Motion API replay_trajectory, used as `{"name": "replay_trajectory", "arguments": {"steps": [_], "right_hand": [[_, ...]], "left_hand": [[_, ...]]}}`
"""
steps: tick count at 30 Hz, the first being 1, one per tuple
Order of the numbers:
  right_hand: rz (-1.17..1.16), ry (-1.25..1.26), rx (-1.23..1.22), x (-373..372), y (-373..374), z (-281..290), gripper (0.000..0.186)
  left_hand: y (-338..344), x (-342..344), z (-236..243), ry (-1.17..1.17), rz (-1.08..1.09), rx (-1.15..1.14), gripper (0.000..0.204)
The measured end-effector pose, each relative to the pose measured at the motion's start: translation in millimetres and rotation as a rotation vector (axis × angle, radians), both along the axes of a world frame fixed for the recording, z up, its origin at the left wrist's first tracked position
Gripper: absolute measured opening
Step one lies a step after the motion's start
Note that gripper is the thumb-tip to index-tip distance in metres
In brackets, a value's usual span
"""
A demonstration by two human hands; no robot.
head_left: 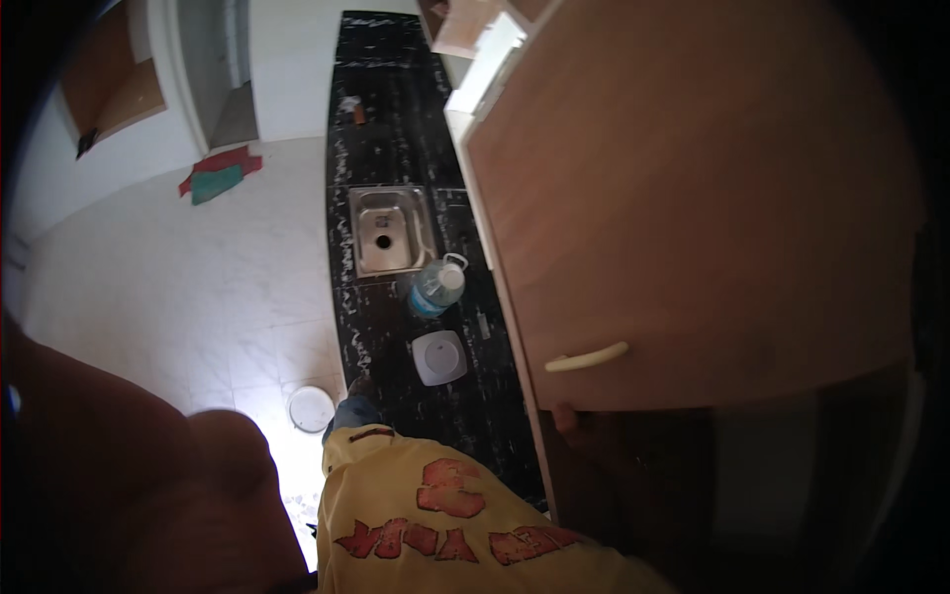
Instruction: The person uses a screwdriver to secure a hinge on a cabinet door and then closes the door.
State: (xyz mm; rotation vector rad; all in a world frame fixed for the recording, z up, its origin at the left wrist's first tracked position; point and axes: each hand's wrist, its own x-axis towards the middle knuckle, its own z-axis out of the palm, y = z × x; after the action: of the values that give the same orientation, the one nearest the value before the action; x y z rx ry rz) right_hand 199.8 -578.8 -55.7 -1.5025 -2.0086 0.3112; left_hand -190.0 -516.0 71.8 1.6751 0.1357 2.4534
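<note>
My right hand [576,428], mostly in shadow, grips the lower edge of a brown cabinet door [703,198], just below its cream handle [586,357]. The door fills the right half of the view. My left forearm or upper arm rises large and blurred at the lower left, and its hand is out of view. My yellow shirt covers the bottom middle. Below me on the black counter [376,148] stand a clear jug with a blue label [438,287] and a pale square lid-like object [438,356].
A steel sink [391,223] is set in the counter, with small items [354,107] beyond it. On the pale tiled floor [198,277] lie red and green cloths [216,180] and a round white bucket or lid [311,409]. A doorway [223,89] is at the back left.
</note>
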Motion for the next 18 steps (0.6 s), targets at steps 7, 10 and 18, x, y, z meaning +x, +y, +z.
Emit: {"name": "replay_trajectory", "arguments": {"steps": [7,10,18], "right_hand": [[0.093,-0.137,0.123,2,-10,26,0.051],[0.217,-0.008,0.028,13,-9,3,0.045],[-0.015,-0.174,0.01,34,-34,-28,0.037]], "left_hand": [[-4,160,-165,0.603,-0.311,-0.633,0.109],[-20,186,-210,0.648,-0.35,-0.65,0.115],[-49,215,-195,0.6,-0.298,-0.833,0.12]]}}
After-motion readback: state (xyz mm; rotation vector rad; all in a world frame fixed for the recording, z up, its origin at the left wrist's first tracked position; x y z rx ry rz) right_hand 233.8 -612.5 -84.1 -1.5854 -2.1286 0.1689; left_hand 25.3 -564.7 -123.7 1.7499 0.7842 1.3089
